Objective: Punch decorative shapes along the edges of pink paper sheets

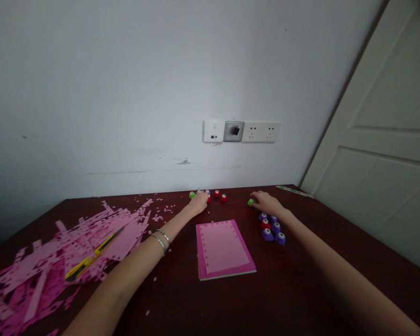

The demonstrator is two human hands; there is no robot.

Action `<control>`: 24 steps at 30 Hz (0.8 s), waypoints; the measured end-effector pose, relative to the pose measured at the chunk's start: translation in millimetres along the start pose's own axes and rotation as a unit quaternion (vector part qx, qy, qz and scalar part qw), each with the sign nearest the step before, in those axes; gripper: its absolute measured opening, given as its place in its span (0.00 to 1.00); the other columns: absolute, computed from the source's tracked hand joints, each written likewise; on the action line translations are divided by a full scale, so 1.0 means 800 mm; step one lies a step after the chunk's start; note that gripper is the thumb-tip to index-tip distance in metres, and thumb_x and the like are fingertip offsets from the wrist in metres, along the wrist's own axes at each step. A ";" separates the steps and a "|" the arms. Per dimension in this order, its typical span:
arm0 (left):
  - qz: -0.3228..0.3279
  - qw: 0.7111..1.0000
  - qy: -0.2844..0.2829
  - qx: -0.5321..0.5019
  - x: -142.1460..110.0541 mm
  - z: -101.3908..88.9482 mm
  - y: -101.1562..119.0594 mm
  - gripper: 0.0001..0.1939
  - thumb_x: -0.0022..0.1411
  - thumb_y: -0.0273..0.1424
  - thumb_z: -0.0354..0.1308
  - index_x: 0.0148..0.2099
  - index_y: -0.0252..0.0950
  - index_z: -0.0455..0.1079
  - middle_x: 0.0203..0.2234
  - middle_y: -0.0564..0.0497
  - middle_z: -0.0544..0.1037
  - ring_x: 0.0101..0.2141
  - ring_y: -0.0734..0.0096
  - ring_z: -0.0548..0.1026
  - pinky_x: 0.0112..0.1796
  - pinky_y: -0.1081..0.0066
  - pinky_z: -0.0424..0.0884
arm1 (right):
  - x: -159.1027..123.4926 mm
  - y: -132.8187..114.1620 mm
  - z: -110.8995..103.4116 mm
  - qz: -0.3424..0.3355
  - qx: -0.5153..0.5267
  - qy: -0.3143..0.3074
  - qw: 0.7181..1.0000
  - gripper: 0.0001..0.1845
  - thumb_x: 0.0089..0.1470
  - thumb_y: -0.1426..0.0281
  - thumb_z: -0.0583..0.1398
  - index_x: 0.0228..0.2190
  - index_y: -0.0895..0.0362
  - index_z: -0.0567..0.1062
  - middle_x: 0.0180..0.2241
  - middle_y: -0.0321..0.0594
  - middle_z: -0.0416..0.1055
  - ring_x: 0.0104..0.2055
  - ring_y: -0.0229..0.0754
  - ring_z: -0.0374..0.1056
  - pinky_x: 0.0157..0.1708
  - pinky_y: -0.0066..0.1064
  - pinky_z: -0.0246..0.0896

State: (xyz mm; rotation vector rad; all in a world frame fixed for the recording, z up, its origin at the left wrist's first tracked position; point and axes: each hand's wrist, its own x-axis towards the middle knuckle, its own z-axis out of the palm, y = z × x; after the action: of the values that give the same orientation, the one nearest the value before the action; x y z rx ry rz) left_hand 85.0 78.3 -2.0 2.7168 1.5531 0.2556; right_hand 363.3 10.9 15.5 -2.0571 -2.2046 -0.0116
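At the back edge of the table my left hand (pixel 199 204) is curled among several small paper punches, its fingers closed against a red paper punch (pixel 209 199) that is partly covered. Beside it are a green punch (pixel 192 195), a purple punch (pixel 207 192) and two more red punches (pixel 223 198). My right hand (pixel 265 201), farther right, has its thumb and fingers closed on a green paper punch (pixel 251 202) at the tabletop. Between my forearms lies a pale pink sheet (pixel 224 245) with punched holes along its edges, on top of magenta paper (pixel 250 264).
Several purple punches (pixel 280 238) and a red one (pixel 265 224) are grouped beside my right forearm. A heap of punched pink scraps (pixel 38 261) covers the left side, with a yellow utility knife (pixel 91 258) on it. A ruler-like strip (pixel 294 191) lies back right, near the wall sockets (pixel 261 132).
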 end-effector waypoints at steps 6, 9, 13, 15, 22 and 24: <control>-0.006 1.000 0.023 0.001 -0.014 -0.001 0.001 0.15 0.58 0.18 0.42 0.44 0.30 0.65 0.41 0.40 0.71 0.44 0.63 0.69 0.44 0.65 0.64 | 0.015 0.013 -0.004 0.022 0.036 -0.007 0.999 0.15 0.50 0.69 0.55 0.41 0.57 0.71 0.40 0.45 0.72 0.41 0.45 0.67 0.34 0.28 0.58; 0.006 0.999 0.037 -0.009 -0.024 -0.003 -0.001 0.14 0.59 0.20 0.42 0.43 0.30 0.65 0.41 0.39 0.71 0.42 0.62 0.70 0.43 0.66 0.64 | 0.016 0.019 -0.008 -0.008 0.059 -0.004 0.998 0.18 0.47 0.66 0.58 0.42 0.58 0.71 0.40 0.46 0.72 0.41 0.45 0.68 0.36 0.28 0.59; 0.034 0.997 0.051 -0.037 -0.033 -0.006 0.000 0.13 0.57 0.21 0.43 0.41 0.30 0.67 0.40 0.40 0.71 0.41 0.62 0.70 0.42 0.66 0.65 | 0.023 0.009 -0.003 -0.025 0.079 -0.002 0.997 0.22 0.47 0.59 0.58 0.42 0.59 0.71 0.39 0.46 0.72 0.40 0.44 0.68 0.36 0.28 0.60; 0.048 0.996 0.054 -0.052 -0.034 -0.006 0.001 0.13 0.57 0.21 0.44 0.41 0.30 0.68 0.39 0.41 0.72 0.41 0.62 0.70 0.43 0.66 0.64 | 0.029 0.000 0.002 -0.029 0.078 -0.008 0.997 0.22 0.45 0.58 0.60 0.40 0.59 0.72 0.38 0.46 0.73 0.39 0.45 0.68 0.35 0.29 0.59; 0.107 0.982 0.066 -0.141 -0.042 -0.010 -0.009 0.15 0.54 0.20 0.46 0.39 0.30 0.71 0.34 0.44 0.75 0.35 0.67 0.72 0.40 0.70 0.65 | 0.038 -0.017 0.002 -0.035 0.253 -0.064 0.965 0.16 0.47 0.65 0.60 0.37 0.61 0.74 0.38 0.46 0.73 0.39 0.42 0.68 0.37 0.29 0.61; 0.118 0.975 0.062 -0.175 -0.046 -0.012 -0.013 0.15 0.54 0.20 0.46 0.40 0.29 0.71 0.32 0.45 0.76 0.32 0.69 0.72 0.37 0.72 0.66 | 0.033 -0.020 -0.003 -0.069 0.431 -0.092 0.895 0.20 0.50 0.61 0.57 0.42 0.59 0.71 0.41 0.46 0.72 0.39 0.39 0.68 0.37 0.28 0.62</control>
State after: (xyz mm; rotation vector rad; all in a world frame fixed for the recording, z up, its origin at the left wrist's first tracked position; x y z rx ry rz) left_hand 56.2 51.5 1.5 2.6334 1.0741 0.6458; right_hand 346.3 35.6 21.4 -1.4255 -1.8947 0.9885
